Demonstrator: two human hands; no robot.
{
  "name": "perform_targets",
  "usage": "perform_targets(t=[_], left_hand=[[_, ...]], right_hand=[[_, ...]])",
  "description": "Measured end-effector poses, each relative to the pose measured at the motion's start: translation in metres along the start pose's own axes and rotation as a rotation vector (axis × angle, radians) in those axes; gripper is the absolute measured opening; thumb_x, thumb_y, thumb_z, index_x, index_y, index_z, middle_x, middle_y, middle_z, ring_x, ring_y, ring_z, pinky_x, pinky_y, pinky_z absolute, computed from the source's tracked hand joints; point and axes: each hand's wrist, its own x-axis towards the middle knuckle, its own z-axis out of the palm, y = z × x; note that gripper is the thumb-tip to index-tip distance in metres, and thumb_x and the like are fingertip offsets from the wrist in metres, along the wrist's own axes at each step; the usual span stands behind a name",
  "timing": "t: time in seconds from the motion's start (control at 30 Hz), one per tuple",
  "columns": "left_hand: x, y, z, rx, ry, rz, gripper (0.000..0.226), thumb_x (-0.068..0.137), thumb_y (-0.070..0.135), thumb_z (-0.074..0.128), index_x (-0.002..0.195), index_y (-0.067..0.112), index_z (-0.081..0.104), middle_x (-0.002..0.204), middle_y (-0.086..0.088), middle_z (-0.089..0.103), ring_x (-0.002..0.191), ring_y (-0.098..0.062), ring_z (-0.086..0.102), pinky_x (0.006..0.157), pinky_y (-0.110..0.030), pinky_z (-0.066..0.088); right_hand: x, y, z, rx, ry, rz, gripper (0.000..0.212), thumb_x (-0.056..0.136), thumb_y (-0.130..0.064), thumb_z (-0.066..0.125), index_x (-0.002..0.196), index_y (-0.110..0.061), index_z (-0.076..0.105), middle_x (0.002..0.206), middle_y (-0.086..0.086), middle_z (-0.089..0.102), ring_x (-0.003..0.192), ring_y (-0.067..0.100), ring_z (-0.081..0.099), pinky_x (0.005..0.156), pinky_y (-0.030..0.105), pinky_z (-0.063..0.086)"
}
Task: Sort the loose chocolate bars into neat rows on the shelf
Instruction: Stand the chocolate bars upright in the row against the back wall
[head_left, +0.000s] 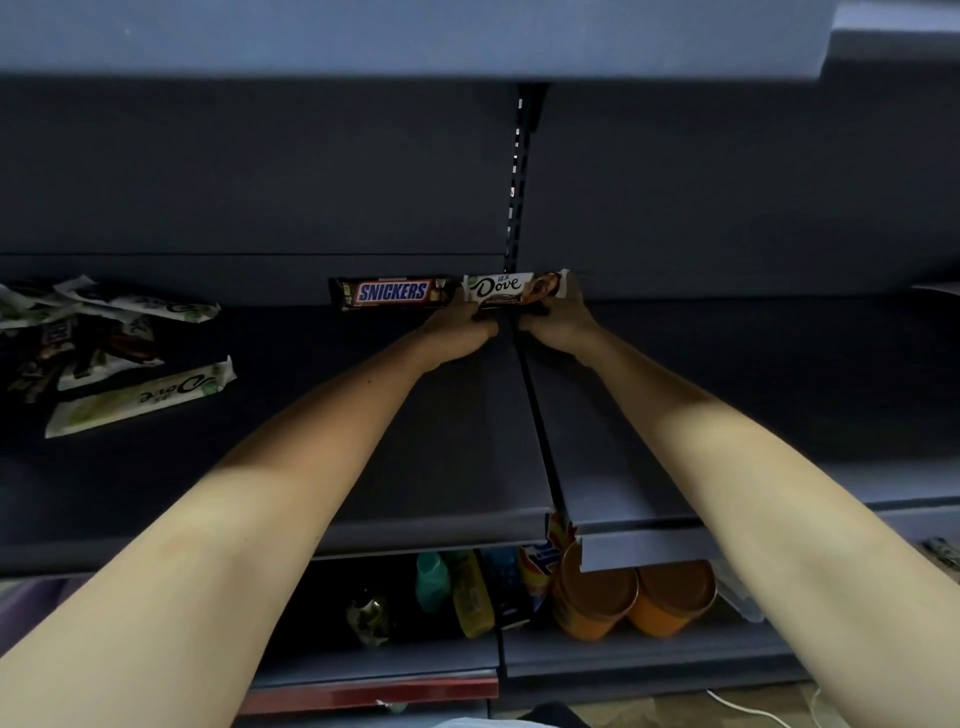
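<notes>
Now the Dove bar (511, 287) is pinched on edge at the shelf (311, 441) back by left hand (461, 328) and right hand (560, 321); just left of the grip a Snickers (394, 292) is stood; further left, loose bars (104, 348) are heaped.

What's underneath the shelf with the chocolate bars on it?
Below the shelf, two orange tubs, a teal bottle and a yellow bottle show. Anything farther back is covered by the shelf.
</notes>
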Motion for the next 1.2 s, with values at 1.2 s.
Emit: perform_targets(t=[1.2], left_hand=[[-0.190, -0.209, -0.233, 0.369, 0.465, 0.051, 0.036, 0.091, 0.016, 0.050, 0.127, 0.016, 0.051, 0.127, -0.006, 0.057, 0.112, -0.023, 0.055, 0.093, -0.035, 0.046]], right_hand=[[-0.056, -0.234, 0.230, -0.356, -0.401, -0.231, 0.073, 0.087, -0.040, 0.059, 0.147, -0.026, 0.019, 0.151, 0.011, 0.024, 0.139, 0.034, 0.015, 0.109, 0.042, 0.026]])
